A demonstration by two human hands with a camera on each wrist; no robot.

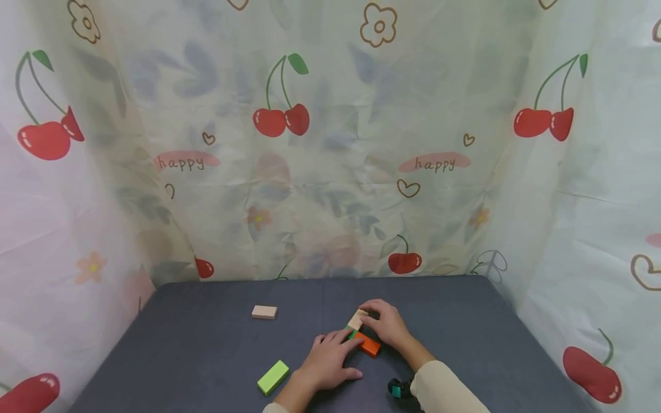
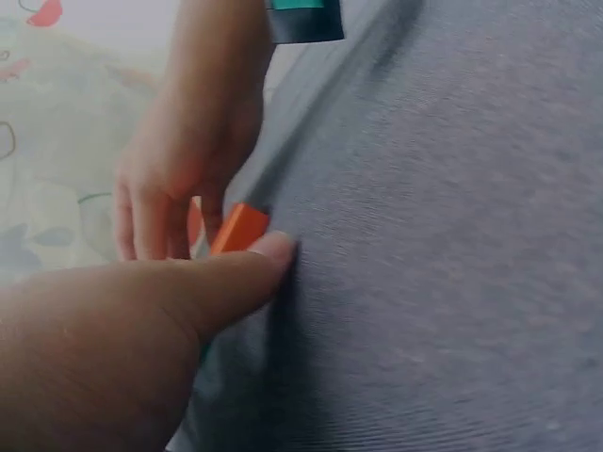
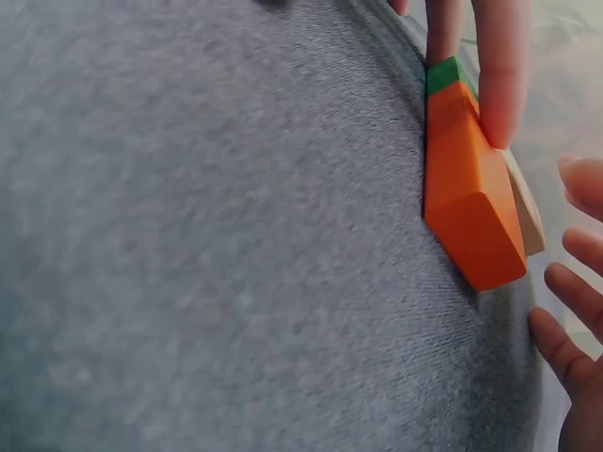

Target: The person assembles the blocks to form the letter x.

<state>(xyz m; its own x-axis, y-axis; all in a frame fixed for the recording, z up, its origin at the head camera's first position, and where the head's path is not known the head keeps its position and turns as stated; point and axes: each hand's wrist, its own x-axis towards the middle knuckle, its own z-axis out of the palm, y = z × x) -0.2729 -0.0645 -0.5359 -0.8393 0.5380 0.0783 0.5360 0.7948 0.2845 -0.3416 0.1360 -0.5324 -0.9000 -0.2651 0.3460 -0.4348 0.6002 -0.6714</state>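
Note:
In the head view my right hand [image 1: 389, 327] pinches a pale wooden block [image 1: 357, 319], thumb on the near side and fingers round its far end. An orange block [image 1: 368, 345] lies just nearer, angled to it, with a strip of green block [image 1: 353, 334] between them, mostly hidden. My left hand [image 1: 327, 362] reaches in from the left, fingers extended, thumb held apart. In the right wrist view one left fingertip touches the orange block [image 3: 466, 202], and another finger is beside the green block [image 3: 443, 75]. The left wrist view shows the orange block's end [image 2: 242, 224] beyond my left thumb.
A lime-green block [image 1: 272, 377] lies left of my left forearm. Farther back on the left is a pale pinkish block [image 1: 264, 312]. The dark cloth-covered table [image 1: 206, 338] is bounded by a printed curtain [image 1: 330, 172]. A black-and-teal wrist device [image 1: 399, 389] is by the right sleeve.

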